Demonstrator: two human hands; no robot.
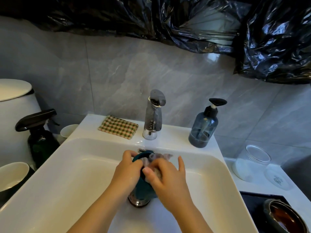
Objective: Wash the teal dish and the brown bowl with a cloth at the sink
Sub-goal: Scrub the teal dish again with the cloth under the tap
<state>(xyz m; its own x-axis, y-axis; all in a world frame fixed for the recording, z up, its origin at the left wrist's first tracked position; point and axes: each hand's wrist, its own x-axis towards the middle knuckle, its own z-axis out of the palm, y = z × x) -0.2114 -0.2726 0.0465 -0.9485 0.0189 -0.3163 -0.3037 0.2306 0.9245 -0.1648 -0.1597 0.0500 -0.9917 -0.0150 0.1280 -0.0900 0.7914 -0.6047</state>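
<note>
Black plastic sheeting (218,22) (glossy, crumpled) hangs across the top of the grey marbled wall tile (117,68). Its upper and right edges run out of frame.

White sink (67,174): smooth glaze, rectangular with rounded corners, near-left corner cut off.

Chrome faucet (154,115) on the back ledge, spotted with droplets. Just right of it, a translucent blue-grey pump bottle (203,128) with dark liquid low inside. Left of the faucet a folded checked cloth (118,127), green and tan weave, lies flat.

Brown bowl (286,217) sits at lower right on a dark surface beside the sink. Glossy glaze, partly cut by the frame edge.

Teal dish (144,187) is held on edge over the basin, above the metal drain (138,202). It is mostly hidden by both hands, so its full shape cannot be told.

Left hand (129,167) grips the dish's far rim, fingers curled over it. Right hand (168,179) bunches a pale wet cloth (158,158) against the dish with thumb and curled fingers — one finger sticks out straight. The wet cloth is blurred and its pattern unreadable.
</note>
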